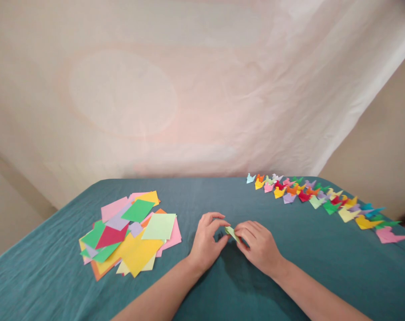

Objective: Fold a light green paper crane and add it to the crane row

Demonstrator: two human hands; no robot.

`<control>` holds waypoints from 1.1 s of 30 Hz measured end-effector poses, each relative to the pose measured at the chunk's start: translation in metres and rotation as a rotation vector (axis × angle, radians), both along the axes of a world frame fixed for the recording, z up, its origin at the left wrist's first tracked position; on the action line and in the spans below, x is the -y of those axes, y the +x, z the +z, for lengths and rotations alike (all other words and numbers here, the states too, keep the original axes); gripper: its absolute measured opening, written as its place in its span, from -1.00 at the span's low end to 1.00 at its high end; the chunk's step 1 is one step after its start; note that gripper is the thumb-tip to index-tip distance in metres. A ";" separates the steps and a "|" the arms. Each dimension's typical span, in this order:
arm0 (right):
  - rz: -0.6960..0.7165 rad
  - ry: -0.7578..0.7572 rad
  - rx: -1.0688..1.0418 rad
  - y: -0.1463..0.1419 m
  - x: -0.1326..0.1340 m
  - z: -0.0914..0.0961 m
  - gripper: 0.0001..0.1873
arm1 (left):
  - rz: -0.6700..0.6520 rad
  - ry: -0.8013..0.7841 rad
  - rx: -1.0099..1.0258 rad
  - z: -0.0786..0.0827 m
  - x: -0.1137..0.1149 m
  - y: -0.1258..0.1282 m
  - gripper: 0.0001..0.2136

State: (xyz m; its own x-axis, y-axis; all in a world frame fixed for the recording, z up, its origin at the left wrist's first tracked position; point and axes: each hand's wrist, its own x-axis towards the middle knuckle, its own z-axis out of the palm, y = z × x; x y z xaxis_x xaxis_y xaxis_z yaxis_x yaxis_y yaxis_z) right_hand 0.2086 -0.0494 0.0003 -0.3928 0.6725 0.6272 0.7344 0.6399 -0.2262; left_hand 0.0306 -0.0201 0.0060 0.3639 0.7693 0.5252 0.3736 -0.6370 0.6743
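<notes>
A small folded piece of light green paper (232, 233) is held between my two hands, just above the tablecloth. My left hand (209, 236) pinches its left end between thumb and fingertips. On the other side, my right hand (257, 243) has thumb and fingers closed on the right end, covering part of it. The paper looks narrow and tilted; its exact folds are too small to make out.
Left of my hands lies a loose pile of coloured paper squares (138, 252). Several folded paper birds (331, 206) stand in slanting rows along the table's right side. A teal cloth (202, 196) covers the table, and a pale sheet (202, 89) hangs behind it.
</notes>
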 end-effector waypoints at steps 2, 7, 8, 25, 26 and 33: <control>-0.035 0.026 0.128 0.000 0.000 0.000 -0.86 | 0.019 0.037 -0.078 0.000 0.001 0.000 -0.74; -0.121 0.037 0.306 -0.003 -0.001 -0.002 -0.83 | 0.067 0.052 -0.233 0.004 0.004 0.000 -0.84; -0.133 0.029 0.331 -0.004 -0.002 -0.003 -0.83 | 0.078 0.046 -0.253 0.004 0.005 0.001 -0.84; -0.073 -0.193 0.185 -0.002 -0.003 -0.007 -0.86 | 0.069 -0.027 -0.422 -0.004 0.001 -0.002 -0.94; -0.062 -0.219 0.140 -0.001 -0.004 -0.008 -0.86 | 0.070 -0.034 -0.421 -0.005 0.001 -0.002 -0.94; 0.020 -0.402 -0.119 0.005 -0.009 -0.005 -0.86 | 0.063 -0.069 -0.400 -0.004 0.000 -0.003 -0.92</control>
